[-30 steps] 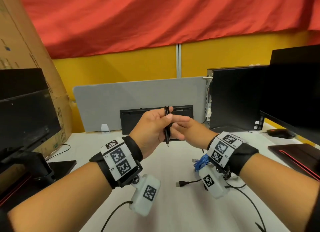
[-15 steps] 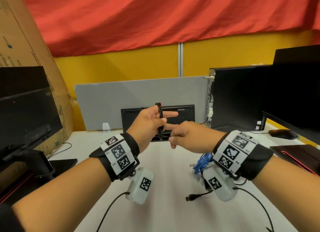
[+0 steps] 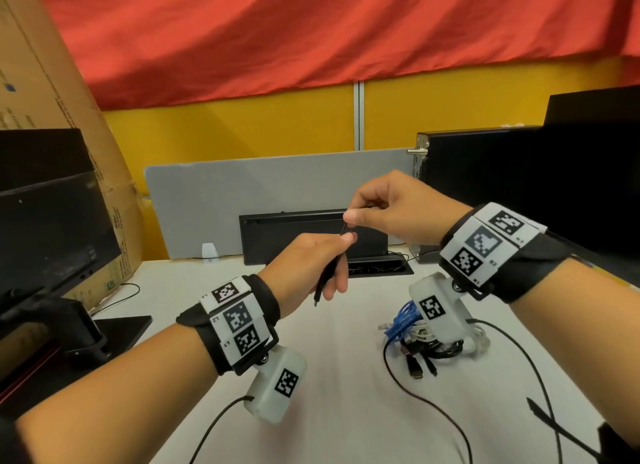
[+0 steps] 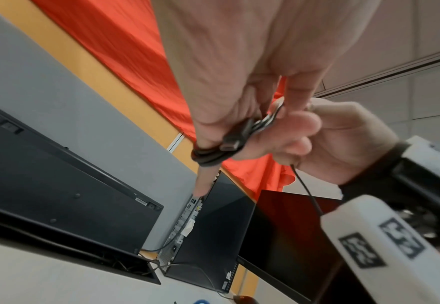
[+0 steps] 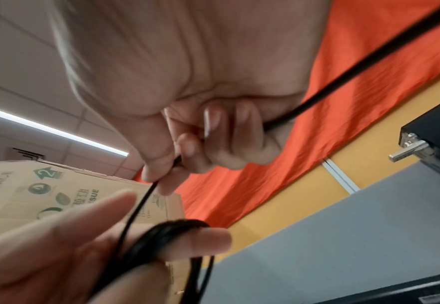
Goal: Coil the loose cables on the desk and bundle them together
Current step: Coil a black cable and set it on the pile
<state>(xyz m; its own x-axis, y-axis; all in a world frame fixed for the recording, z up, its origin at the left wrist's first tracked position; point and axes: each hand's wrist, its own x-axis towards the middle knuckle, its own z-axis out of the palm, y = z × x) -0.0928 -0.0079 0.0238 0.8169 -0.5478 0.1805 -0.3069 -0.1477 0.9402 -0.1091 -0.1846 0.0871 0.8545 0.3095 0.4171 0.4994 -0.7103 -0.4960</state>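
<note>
two hands meet at centre frame in the head view, above the table (image 3: 346, 411). the left hand (image 3: 304, 266) has its grip closed round a small black cable coil (image 4: 213, 152), loops over the fingers and a plug end (image 4: 230, 146) resting on them. the right hand (image 3: 391, 210), just above, pinches the free strand (image 5: 138, 205) between thumb and forefinger, its other fingers curled. a heap of blue, white and black cables (image 3: 415, 339) lies on the table at lower right of centre, mostly under the right wrist camera.

i judge this a winding pass. risks: the loops sit near the fingertips and could slide off if the right hand pulls hard; a slack strand could spring the coil open; the trailing tail may snag the heap and drag it.
</note>
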